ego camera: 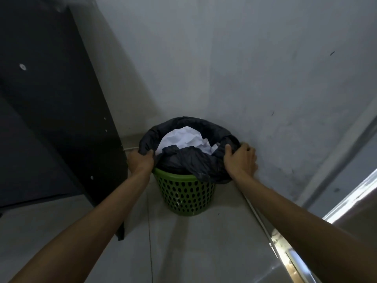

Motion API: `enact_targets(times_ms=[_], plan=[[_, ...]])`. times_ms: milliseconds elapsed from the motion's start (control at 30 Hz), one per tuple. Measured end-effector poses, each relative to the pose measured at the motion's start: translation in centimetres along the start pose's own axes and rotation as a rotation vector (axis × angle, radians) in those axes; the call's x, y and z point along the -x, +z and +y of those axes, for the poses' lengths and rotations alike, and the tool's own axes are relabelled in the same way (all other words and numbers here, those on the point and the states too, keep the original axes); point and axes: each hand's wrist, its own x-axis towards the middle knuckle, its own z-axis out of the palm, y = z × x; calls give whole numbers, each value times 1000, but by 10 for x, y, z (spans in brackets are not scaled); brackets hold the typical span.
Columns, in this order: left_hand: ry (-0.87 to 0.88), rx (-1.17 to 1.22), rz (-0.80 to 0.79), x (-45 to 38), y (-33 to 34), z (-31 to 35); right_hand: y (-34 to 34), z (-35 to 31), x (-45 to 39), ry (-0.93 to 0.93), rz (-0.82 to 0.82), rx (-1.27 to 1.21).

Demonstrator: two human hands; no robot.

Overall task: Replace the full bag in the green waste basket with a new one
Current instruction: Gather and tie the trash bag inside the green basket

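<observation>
Left hand [140, 160] and right hand [240, 158] each grip the black plastic bag [183, 160] of crumpled white paper [183, 137] in the perforated green plastic basket [183, 193]; a dark cabinet panel [51, 109] stands just left of the left hand, a grey wall [265, 88] just beyond the right.

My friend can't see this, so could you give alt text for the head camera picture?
Two bare hands, left hand and right hand, grip opposite edges of a black bag holding crumpled white paper in a green waste basket, in a corner by a dark cabinet.

I stand in a plain indoor corner, likely a home or office: painted wall [244, 68], tiled floor [193, 242], dark cabinet [51, 99].
</observation>
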Motion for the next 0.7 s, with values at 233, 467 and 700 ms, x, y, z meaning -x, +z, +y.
enact_targets(times_ms=[233,467,700], plan=[[397,-133,101,12,3,12,3,4,-6,341,-223,-457],[633,-80,-277,51,11,26,-7,-22,-4,33,134,-481],[669,-173,-547,57,8,18,4,-52,10,-469,-51,-360]])
